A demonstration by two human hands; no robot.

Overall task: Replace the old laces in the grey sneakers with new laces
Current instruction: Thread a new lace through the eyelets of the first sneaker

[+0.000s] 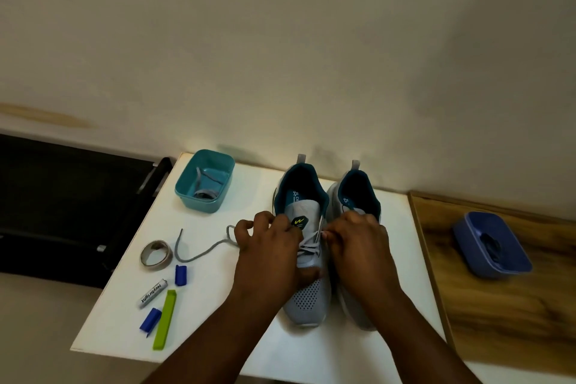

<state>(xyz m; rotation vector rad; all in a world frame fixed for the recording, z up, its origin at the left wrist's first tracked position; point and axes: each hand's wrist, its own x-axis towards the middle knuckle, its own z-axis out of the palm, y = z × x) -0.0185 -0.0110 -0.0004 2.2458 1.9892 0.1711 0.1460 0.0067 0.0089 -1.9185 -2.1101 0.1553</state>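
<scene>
Two grey sneakers with teal lining stand side by side on a white table [218,321], heels toward the wall. The left sneaker [307,299] carries a grey lace [199,254] whose loose end trails left across the table. My left hand [268,246] holds the left side of that sneaker, fingers curled round the lace. My right hand [358,237] pinches the lace's other end at the upper eyelets. The right sneaker [358,193] is partly hidden behind my right hand and arm.
A teal tub [204,185] holding a grey lace stands at the back left. A blue tub [491,245] with dark laces sits on the wooden surface at right. A tape roll [156,253], a battery [153,292], a green clip [165,323] and two blue clips lie at front left.
</scene>
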